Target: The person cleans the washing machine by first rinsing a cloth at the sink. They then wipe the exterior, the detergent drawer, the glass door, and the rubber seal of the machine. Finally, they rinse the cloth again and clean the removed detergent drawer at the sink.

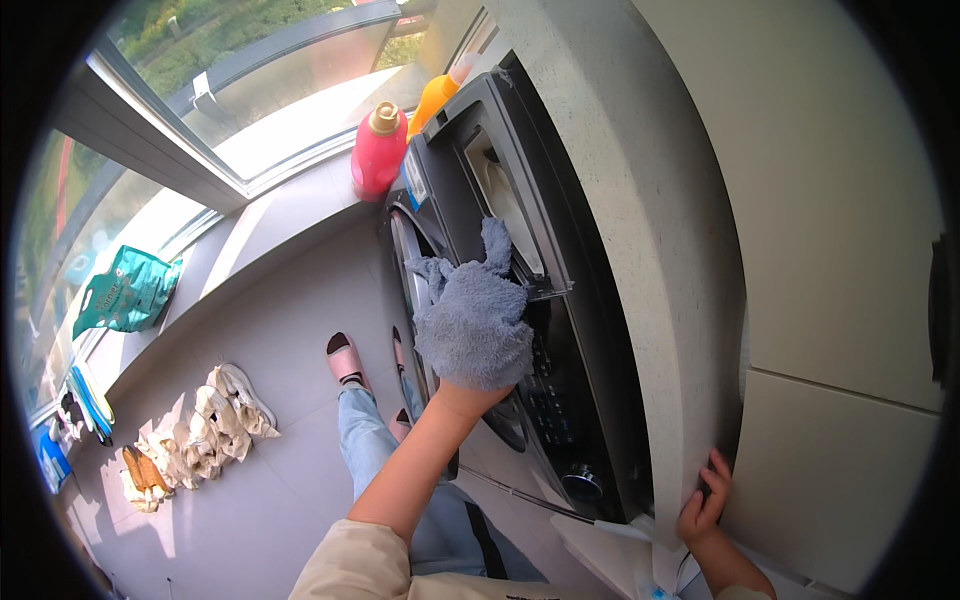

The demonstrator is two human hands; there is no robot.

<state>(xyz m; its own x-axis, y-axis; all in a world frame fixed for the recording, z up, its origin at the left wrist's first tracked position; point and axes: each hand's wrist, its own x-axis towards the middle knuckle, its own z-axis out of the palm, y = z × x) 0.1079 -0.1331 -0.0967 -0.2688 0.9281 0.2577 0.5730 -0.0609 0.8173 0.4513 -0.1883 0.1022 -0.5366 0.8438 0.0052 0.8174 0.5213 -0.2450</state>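
Observation:
A grey fluffy cloth [476, 322] is wrapped round my left hand [469, 397], hiding its fingers. The bunched cloth is at the front of a dark washing machine [600, 360], beside its pulled-out detergent drawer [502, 187], and one corner of it sticks up towards the drawer. Below the cloth lies the control panel [551, 412] with a round knob [582, 484]. My right hand [709, 502] rests with bent fingers, holding nothing, against the edge of the pale countertop [637, 187] above the machine. The round door of the machine is partly hidden behind my left arm.
A pink bottle [379, 154] and an orange bottle [435, 97] stand on the window ledge by the machine. A green bag [131, 289] lies farther along the ledge. Several shoes with crumpled pale wrapping [199, 442] are on the tiled floor. Cream cabinets [832, 187] are at the right.

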